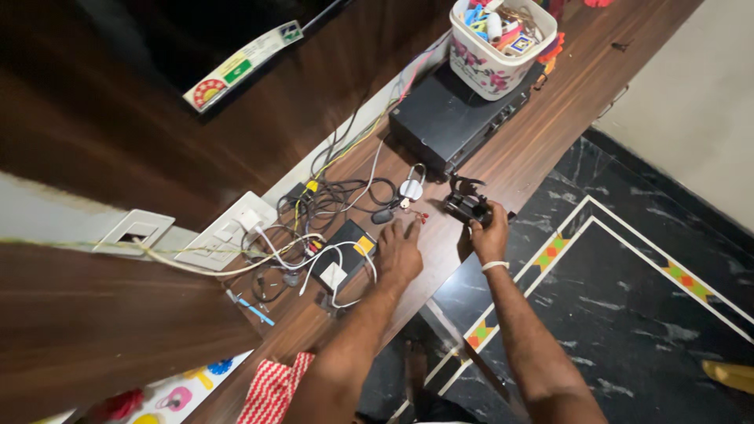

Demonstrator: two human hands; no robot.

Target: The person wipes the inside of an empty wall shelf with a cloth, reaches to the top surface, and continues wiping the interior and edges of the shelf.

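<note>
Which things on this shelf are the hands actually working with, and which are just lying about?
In hand:
- small black clamp-like device, held by the right hand
- wooden shelf, left hand pressed flat on it

Lying about:
- padlock, close to the left hand
- tangled cables
- black box
- floral tub of odds and ends

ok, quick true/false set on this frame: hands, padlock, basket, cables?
1. The right hand holds a small black gadget. True.
2. The left hand is lifted clear of the wooden shelf. False: it lies flat on it.
3. The silver padlock lies beyond the left hand's fingertips. True.
4. The floral basket stands on the floor. False: it sits on the black box.
5. The cables are coiled neatly. False: they are tangled.
</note>
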